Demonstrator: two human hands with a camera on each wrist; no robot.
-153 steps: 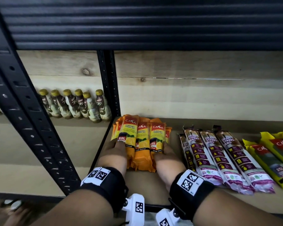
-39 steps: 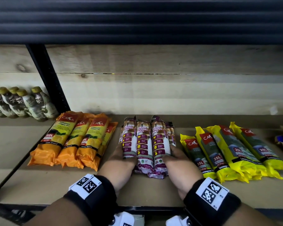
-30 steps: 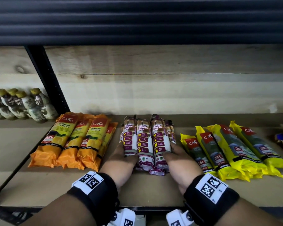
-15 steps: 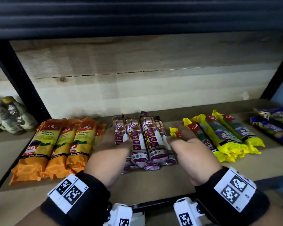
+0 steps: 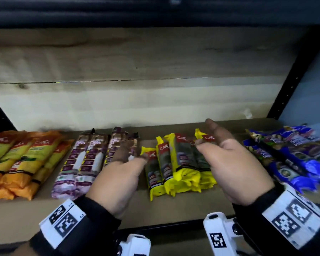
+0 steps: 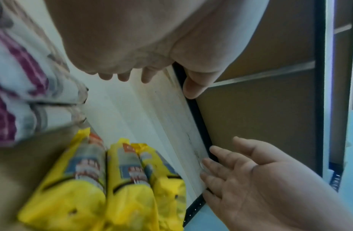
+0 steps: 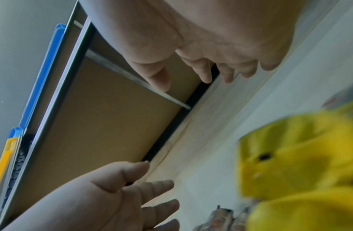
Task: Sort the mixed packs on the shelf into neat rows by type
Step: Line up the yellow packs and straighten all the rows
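Only head view shows blue packs [image 5: 292, 154] | both hands' fingers released, empty.

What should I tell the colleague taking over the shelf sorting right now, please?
Left hand: open, holding nothing, to the left of the yellow packs.
Right hand: open, holding nothing, at their right side.
On the shelf, left to right: orange packs, purple drawstring packs, yellow packs, blue packs.
Done: orange and purple rows look grouped side by side.
Left: the yellow packs overlap unevenly and probably need squaring up; the blue packs are blurred but look jumbled, likely next.
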